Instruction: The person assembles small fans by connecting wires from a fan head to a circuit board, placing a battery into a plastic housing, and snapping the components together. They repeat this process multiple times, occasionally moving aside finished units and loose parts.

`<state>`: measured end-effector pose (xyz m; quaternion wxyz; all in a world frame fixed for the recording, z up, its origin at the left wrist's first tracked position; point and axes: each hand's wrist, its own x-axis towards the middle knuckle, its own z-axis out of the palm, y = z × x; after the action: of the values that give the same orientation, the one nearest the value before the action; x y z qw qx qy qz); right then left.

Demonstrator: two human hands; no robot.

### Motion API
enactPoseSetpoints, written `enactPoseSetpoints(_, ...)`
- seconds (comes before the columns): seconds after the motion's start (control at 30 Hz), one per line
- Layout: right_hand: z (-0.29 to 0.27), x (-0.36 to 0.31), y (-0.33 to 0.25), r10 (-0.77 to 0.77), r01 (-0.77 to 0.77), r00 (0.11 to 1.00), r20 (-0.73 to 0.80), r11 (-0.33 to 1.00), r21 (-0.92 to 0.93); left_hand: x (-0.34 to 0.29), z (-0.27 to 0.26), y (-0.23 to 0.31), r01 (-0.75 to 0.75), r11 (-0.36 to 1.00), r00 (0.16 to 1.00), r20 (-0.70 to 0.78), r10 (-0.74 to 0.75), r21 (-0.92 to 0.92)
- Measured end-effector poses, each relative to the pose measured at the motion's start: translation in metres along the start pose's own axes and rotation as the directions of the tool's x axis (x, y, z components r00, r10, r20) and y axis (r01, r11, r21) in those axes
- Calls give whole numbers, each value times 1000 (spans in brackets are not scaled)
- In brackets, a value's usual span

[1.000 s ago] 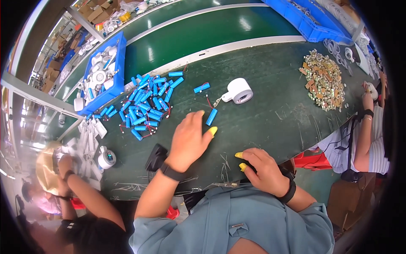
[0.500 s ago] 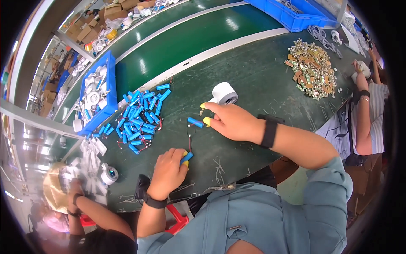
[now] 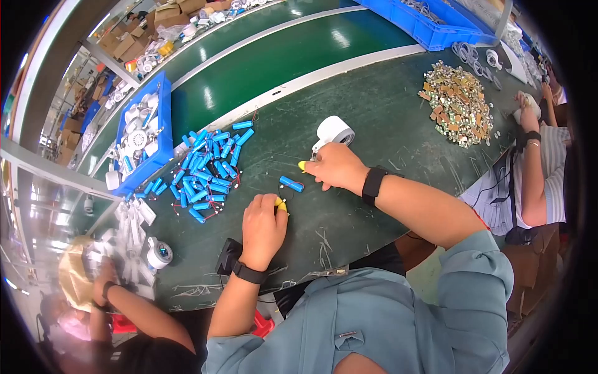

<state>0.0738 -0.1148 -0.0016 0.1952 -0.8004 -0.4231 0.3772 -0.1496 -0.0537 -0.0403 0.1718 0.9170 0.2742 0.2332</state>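
Observation:
My left hand (image 3: pixel 263 225) is closed low over the table, its yellow-covered thumb and finger pinched together. What they grip is hidden; a thin wire seems to lead up from them. A blue cylindrical battery (image 3: pixel 291 183) lies just beyond these fingertips. To the right, my right hand (image 3: pixel 339 167) has its fingers curled in, a yellow-covered fingertip pointing left. Whatever it pinches is too small and covered to make out. Directly beyond it, a white round-headed device (image 3: pixel 334 129) rests on the table, its narrow neck partly behind my right hand.
A heap of blue wired batteries (image 3: pixel 208 168) lies left, beside a blue bin (image 3: pixel 163 121) of white parts. Small circuit boards (image 3: pixel 458 103) are piled at far right. A white device with a display (image 3: pixel 159 254) stands near left. Co-workers' arms (image 3: pixel 146 311) appear at both sides.
My left hand has moved away from me and slightly right; the blue battery seen in it before is now hidden. My right hand has shifted slightly, its fingers drawing closer together.

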Motion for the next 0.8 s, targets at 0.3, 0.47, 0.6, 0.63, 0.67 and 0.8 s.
enactPoseSetpoints(0.3,3,-42,42,-25,-14,999,46,712,702,-25,-50,2,63,967,981,162,-105,248)
enactPoseSetpoints(0.47,4,-95,58,-62,-74,989,135,584,809,-35,-56,14,108,970,976,209,-62,-218)
enactPoseSetpoints(0.6,24,-135,58,-77,-158,977,201,378,912,-52,-39,32,410,690,903,373,-213,-597)
enactPoseSetpoints(0.63,33,-140,62,-66,-175,976,209,335,926,-54,-35,36,413,684,900,384,-206,-602)
enactPoseSetpoints(0.67,40,-146,62,-17,-198,977,212,283,938,-55,-32,39,417,666,896,404,-185,-619)
enactPoseSetpoints(0.8,55,-152,67,-53,-240,959,278,368,898,-58,-20,49,361,653,916,384,-114,-666)
